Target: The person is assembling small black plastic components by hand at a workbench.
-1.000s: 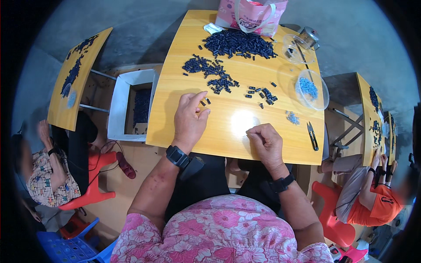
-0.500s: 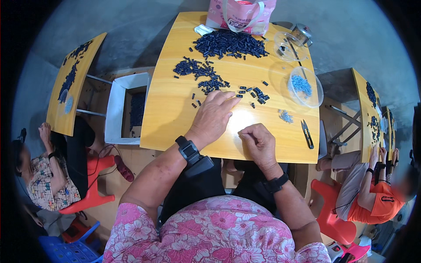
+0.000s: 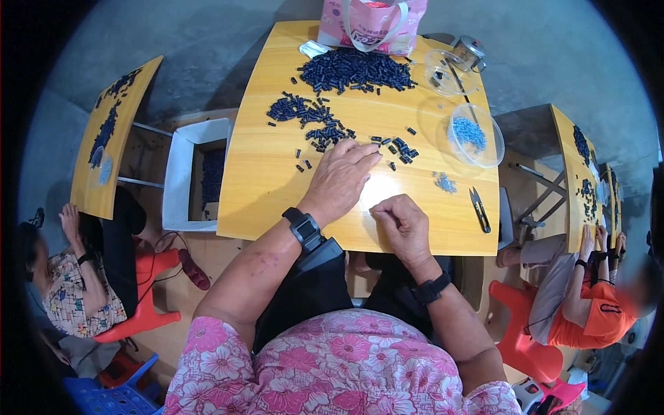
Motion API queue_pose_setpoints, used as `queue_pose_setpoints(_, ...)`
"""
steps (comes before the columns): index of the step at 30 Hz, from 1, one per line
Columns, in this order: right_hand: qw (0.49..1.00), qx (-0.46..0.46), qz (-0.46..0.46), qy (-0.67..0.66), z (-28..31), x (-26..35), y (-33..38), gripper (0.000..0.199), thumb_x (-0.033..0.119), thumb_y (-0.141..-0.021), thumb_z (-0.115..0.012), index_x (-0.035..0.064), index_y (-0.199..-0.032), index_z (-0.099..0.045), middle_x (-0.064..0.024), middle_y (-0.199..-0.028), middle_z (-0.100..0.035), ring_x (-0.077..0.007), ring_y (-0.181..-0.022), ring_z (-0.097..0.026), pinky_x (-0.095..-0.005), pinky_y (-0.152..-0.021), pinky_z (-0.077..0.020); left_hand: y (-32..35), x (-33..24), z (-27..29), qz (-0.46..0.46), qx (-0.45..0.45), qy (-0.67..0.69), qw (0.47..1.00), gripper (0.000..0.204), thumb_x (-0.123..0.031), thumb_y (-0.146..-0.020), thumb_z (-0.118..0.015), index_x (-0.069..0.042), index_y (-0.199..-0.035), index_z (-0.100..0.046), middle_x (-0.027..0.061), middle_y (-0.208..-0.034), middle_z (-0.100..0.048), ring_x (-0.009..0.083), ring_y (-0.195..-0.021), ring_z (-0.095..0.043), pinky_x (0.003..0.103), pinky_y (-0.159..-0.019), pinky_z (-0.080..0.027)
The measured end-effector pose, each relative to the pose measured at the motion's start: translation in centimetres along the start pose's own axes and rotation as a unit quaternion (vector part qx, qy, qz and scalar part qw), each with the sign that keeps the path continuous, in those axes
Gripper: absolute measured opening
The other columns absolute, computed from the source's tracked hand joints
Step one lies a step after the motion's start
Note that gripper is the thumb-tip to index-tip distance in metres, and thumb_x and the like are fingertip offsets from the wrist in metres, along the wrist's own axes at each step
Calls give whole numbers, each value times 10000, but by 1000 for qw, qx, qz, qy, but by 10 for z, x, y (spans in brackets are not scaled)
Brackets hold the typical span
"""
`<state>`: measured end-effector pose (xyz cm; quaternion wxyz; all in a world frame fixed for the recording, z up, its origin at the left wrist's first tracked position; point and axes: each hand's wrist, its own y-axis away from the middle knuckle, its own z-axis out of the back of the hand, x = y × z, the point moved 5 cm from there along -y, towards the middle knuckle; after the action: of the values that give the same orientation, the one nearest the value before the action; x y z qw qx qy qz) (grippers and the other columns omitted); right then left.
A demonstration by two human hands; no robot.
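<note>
while left grip [image 3: 342,176] is unclasped, right grip [image 3: 406,227] clenched, blue bits [image 3: 469,133] in clear bowl [image 3: 488,155]

Three stray black pieces [image 3: 308,164] just left of left hand's [image 3: 339,181] fingers, one pink bag [image 3: 377,26] way past em. Right of right hand's [image 3: 407,228] fingers: one pair of snips [image 3: 479,209], two clear tubs [image 3: 490,156], one mug [image 3: 471,51].

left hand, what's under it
The table shows around the left hand, with dark pieces close beyond it. The hand covers whatever lies directly beneath, so I can't tell if it hides a piece.
</note>
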<state>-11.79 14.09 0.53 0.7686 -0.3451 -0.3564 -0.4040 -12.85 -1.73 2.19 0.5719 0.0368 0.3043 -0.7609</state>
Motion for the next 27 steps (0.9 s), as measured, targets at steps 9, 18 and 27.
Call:
queue_pose_setpoints(9, 1000, 2, -4, 6, 1, -1, 0, 76, 5, -789, -670, 39, -855, -660, -132, -802, -619, -305, -756, -620, -352, -692, -500, 5, 10, -5, -7, -4, 86, 996, 142, -88, -781, -660, -73, -918, -696, 46, -989, -678, 254, -943, -588, 352, -862, -476)
queue_pose_setpoints(18, 999, -17, 14, 38, 0, 5, -2, 84, 11, -786, -672, 47, -862, -671, -124, -788, -603, -298, -753, -608, -359, -679, -497, 35, -14, -1, 95, -24, 85, 992, 190, -64, -818, -596, -85, -989, -677, 81, -909, -630, 295, -913, -583, 380, -815, -488)
queue_pose_setpoints(27, 995, -82, -60, 20, 7, -7, -20, 120, 12, -775, -668, 30, -893, -662, -139, -858, -628, -332, -785, -609, -390, -711, -507, 45, -13, -1, 118, -33, 119, 985, 164, -64, -815, -609, -99, -954, -687, 79, -898, -601, 295, -918, -569, 381, -808, -480)
